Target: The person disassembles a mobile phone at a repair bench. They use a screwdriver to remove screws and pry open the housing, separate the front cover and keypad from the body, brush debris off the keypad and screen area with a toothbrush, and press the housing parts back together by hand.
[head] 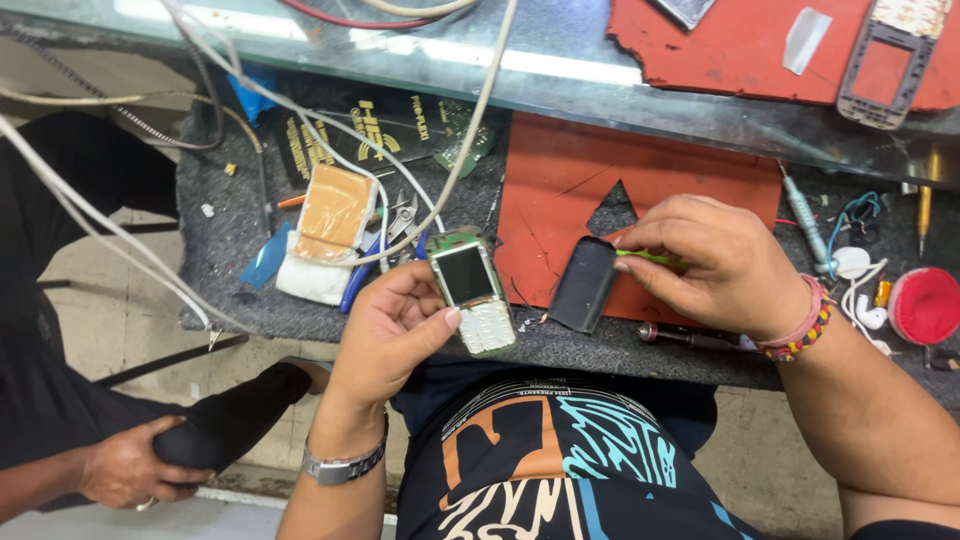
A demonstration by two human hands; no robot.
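Head view of a phone repair in progress. The left hand (392,325) is gripping a stripped candybar phone (471,291) at the near edge of the bench, fingers closed around its left side and the thumb pressing beside the pale keypad, screen facing up. The right hand (722,266) is pinching a thin green tool (650,259) between thumb and fingers, its tip pointing at a dark back cover (583,284) that is leaning on the red mat (560,180); whether the hand is also touching the cover cannot be told. By appearance, the step in hand is work on the separated housing, with the phone body held aside. The next move would seem to call for a steady, light tool tip. Another person's hand (128,466) is resting at lower left; white cables (300,110) are crossing the bench.
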